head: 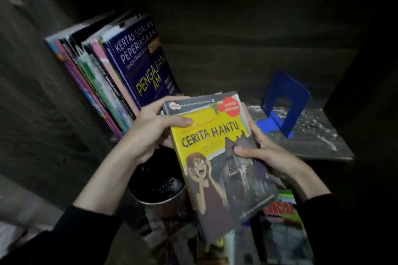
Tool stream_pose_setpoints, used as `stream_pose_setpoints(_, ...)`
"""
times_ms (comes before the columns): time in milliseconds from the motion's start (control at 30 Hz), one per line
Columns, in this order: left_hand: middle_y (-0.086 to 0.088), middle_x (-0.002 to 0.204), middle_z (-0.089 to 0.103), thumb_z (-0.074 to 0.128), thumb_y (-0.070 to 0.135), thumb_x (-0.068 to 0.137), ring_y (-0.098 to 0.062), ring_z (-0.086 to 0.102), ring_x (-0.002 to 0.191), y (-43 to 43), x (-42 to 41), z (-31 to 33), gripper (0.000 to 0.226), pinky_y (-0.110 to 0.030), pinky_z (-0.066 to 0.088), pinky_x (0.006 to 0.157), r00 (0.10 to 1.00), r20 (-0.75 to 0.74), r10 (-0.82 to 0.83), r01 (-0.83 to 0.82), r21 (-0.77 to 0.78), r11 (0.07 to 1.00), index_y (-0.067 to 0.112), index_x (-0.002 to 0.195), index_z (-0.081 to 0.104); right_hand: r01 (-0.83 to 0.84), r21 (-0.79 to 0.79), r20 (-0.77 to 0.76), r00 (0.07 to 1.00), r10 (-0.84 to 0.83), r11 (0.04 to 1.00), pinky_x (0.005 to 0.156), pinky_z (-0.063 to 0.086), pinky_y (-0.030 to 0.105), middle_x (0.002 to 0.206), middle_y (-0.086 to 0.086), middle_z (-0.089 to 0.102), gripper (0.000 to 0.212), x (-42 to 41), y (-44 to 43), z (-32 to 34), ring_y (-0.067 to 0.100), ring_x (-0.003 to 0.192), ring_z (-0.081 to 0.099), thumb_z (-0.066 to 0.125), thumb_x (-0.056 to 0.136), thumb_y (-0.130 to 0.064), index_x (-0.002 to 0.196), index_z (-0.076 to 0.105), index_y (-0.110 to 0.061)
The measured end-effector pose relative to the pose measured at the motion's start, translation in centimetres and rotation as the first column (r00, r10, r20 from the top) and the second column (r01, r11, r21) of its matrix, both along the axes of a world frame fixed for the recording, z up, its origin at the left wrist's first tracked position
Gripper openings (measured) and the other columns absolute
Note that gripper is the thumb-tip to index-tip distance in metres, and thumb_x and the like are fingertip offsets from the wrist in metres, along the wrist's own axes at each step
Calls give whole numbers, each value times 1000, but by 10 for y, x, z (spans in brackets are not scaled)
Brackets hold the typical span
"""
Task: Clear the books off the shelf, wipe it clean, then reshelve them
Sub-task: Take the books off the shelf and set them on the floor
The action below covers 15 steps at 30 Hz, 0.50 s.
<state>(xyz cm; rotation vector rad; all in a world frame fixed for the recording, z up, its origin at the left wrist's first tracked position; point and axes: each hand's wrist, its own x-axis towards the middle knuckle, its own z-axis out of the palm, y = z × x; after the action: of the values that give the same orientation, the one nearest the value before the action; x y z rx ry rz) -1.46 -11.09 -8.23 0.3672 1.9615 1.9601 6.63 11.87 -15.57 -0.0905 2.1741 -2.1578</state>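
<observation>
A yellow and grey "Cerita Hantu" book (217, 153) is held flat in front of the dark wooden shelf (312, 135). My left hand (150, 133) grips its upper left edge, thumb on the cover. At its right edge my right hand (262, 153) grips it, thumb pressed on the cover; it seems to top a thin stack. Several books (107, 75) lean at the shelf's left side, fronted by a dark blue "Pengajian Am" book (144, 62). The shelf board to the right looks dusty and speckled.
A blue metal bookend (286, 103) stands on the shelf at the right. Below my hands sits a round metal bin (157, 187) lined with a black bag. More books (282, 228) lie on the floor at the lower right.
</observation>
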Motion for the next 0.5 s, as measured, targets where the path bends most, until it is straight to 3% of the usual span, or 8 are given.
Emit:
stream_pose_setpoints(67,1,89,67,67,-3,77,-17,64,61,3,7,-30,46,-27,50,42,997,71,-38,41,-40,998,32,107,61,-25,86,48,999,21,996,88,42,8,120,-48,48,98,21,7,-15,-18,114,47,69,74,-7,137,12,-55)
stream_pose_setpoints(133,1,99,66,66,0,82,-20,65,70,9,18,-63,48,-30,51,45,990,112,-90,102,-98,990,40,107,57,-37,144,117,993,20,989,100,33,10,129,-49,37,100,38,15,-35,-19,125,36,71,75,-10,139,10,-55)
stream_pose_setpoints(200,-1,93,65,65,1,85,-17,61,72,16,29,-101,43,-25,50,51,986,115,-122,138,-142,980,37,108,56,-62,221,175,984,23,973,107,20,7,141,-43,23,99,53,21,-61,-21,131,22,73,79,-14,143,9,-53)
stream_pose_setpoints(233,-1,91,64,66,3,85,-16,60,76,20,32,-121,39,-24,50,60,989,82,-122,135,-182,974,33,107,57,-79,240,218,976,26,968,106,19,5,142,-42,24,94,60,23,-75,-22,130,21,72,82,-15,143,12,-52)
stream_pose_setpoints(300,-1,94,65,68,11,85,-17,60,84,29,35,-161,27,-31,49,75,992,51,-112,121,-276,953,31,101,60,-136,231,336,940,52,963,106,25,10,136,-35,43,79,71,26,-100,-15,124,39,69,86,-16,141,26,-53)
stream_pose_setpoints(367,-6,106,67,66,8,87,-21,62,92,38,37,-198,25,-36,51,84,981,180,-77,132,-319,939,25,105,63,-181,199,460,885,71,963,100,37,15,121,-19,60,61,76,25,-120,-5,110,55,65,90,-17,134,40,-52)
stream_pose_setpoints(433,-13,109,66,64,-4,84,-24,63,91,49,41,-233,39,-37,53,82,913,403,-64,182,-263,947,18,116,61,-170,202,554,832,31,965,87,46,10,119,-2,63,54,74,23,-145,-3,103,57,61,93,-16,132,41,-48)
stream_pose_setpoints(500,-15,110,63,62,-15,80,-24,61,89,59,43,-268,53,-38,53,79,882,469,-50,201,-278,939,16,123,57,-110,223,602,797,-48,969,67,46,10,97,7,65,56,70,22,-176,1,80,57,56,95,-9,139,40,-38)
